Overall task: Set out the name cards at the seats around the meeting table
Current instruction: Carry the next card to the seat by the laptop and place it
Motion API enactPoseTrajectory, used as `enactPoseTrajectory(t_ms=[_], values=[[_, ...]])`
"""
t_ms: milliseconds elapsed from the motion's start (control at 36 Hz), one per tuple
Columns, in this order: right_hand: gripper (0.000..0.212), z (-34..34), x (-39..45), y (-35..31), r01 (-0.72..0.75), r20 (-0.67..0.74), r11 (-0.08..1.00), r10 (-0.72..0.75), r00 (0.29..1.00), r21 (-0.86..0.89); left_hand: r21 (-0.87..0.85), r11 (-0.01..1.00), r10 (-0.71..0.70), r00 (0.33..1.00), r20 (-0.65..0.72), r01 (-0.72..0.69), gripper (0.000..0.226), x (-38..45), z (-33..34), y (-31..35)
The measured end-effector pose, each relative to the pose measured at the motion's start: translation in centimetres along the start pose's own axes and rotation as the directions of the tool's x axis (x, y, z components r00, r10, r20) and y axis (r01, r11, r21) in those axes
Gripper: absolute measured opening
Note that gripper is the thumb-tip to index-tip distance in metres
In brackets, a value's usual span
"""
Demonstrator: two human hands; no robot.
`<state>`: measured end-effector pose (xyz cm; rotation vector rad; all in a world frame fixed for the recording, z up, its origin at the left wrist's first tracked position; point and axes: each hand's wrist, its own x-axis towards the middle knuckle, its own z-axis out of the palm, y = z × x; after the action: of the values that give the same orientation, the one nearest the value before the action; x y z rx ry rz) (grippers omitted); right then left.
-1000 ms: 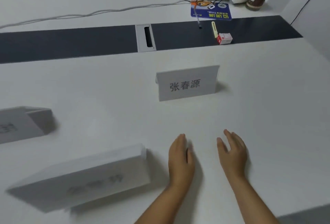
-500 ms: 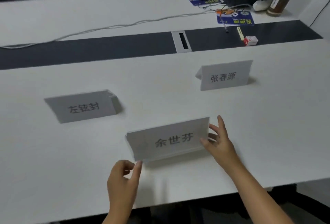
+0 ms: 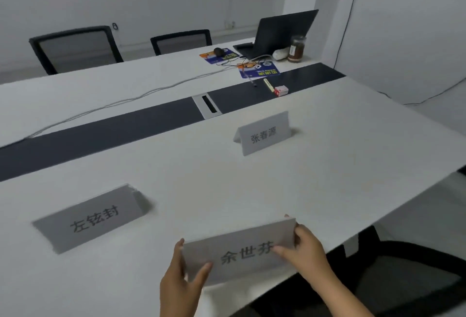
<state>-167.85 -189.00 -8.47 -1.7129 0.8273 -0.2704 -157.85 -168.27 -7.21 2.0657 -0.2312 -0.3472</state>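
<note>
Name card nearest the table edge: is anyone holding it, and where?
Yes: the name card is held by its two short ends, left hand and right hand.

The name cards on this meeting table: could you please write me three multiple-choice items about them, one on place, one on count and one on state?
1. Where does the card 张春源 stand?
A. Beside the laptop
B. On the near white table half, right of the card 左铉封
C. On a chair

2. How many name cards show?
A. Two
B. Three
C. Five

3. What state is the card 余世芬 in?
A. Held at both ends by the left hand and right hand
B. Lying untouched
C. Torn in half

Answers: 1 B, it stands apart, short of the dark centre strip; 2 B, three printed names are readable; 3 A, fingers wrap each end.
</note>
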Motion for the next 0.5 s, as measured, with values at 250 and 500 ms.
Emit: enactPoseTrajectory(t_ms=[250,500], values=[[0.061,-14.6,-6.4,-1.1,0.305,-0.355,0.949,-0.260,0.898,0.077,-0.098,0.957,0.287,0.945,0.156,-0.274,0.069,-4.7,7.9,10.9],[0.059,-35.3,-18.6,7.7,0.295,-0.744,0.955,-0.178,0.644,0.026,-0.317,0.842,0.538,0.715,0.447,-0.435,0.071,-16.7,26.8,20.8]])
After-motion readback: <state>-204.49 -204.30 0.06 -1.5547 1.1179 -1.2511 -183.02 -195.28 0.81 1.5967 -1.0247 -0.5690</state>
